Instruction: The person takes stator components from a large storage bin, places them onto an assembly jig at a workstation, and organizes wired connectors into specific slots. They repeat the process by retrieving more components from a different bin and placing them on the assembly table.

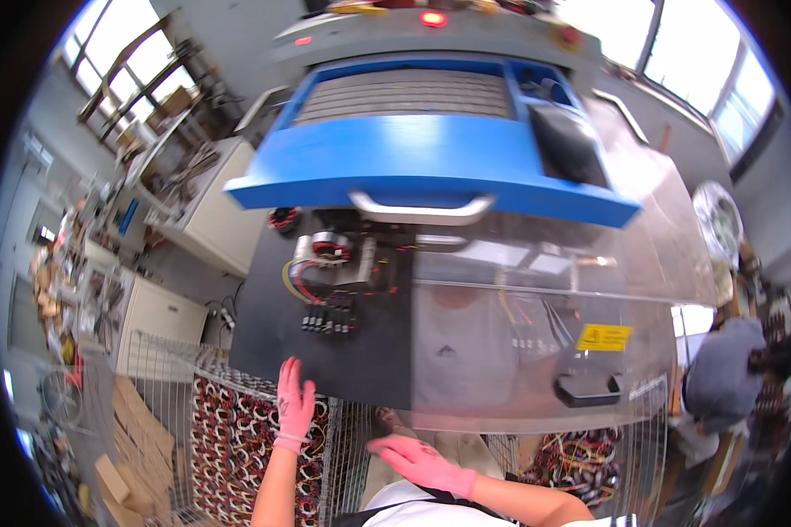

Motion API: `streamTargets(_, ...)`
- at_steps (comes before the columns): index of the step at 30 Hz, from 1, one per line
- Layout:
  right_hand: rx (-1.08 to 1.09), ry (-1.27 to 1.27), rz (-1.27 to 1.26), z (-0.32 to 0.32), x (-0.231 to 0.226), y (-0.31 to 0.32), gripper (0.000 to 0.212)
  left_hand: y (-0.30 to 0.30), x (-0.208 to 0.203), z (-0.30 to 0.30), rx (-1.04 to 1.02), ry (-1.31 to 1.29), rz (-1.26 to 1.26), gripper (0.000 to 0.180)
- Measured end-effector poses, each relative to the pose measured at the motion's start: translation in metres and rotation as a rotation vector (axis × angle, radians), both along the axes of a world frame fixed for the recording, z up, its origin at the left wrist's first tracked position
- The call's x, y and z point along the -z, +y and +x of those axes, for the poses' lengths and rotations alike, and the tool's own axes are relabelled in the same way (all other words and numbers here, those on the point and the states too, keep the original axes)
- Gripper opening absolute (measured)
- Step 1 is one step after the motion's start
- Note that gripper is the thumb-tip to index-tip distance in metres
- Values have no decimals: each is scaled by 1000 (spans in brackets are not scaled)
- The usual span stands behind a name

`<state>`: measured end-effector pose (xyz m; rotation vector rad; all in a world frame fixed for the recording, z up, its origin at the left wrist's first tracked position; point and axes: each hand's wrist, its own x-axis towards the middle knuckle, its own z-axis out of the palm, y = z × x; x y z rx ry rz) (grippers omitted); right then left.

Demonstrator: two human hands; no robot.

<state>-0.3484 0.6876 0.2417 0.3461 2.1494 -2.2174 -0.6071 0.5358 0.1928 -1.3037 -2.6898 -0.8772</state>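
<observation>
My left hand (296, 406), in a pink glove, is raised at the front edge of the black work surface (272, 325), fingers stretched and nothing in them. Below it stands a wire basket (329, 439) holding several wire-wound ring coils (242, 443). My right hand (424, 463), gloved alike, lies flat and empty in front of my body. Further in, a ring coil (330, 248) sits at a metal fixture (360, 263), with yellow and red wires (295, 283) running toward a row of small dark connectors (328, 320). A second ring coil (283, 218) is at the back left.
A blue drawer (387, 154) with a pale handle (422, 209) juts out above the surface. A clear cover (492, 351) with a black handle (589, 389) spans the right half. Coils (576, 465) lie at lower right. Another person (725, 373) is at far right.
</observation>
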Motion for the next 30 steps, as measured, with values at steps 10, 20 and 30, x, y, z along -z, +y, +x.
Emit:
streamTargets(10, 671, 104, 875, -283, 25, 17, 70, 44, 32, -74, 306, 186, 19, 54)
streamTargets(20, 771, 222, 1070, -340, -14, 81, 36, 32, 46, -92, 300, 137, 64, 67)
streamTargets(30, 511, 68, 1020, -305, -41, 57, 43, 6, 17, -83, 215, -1136, 741, 52)
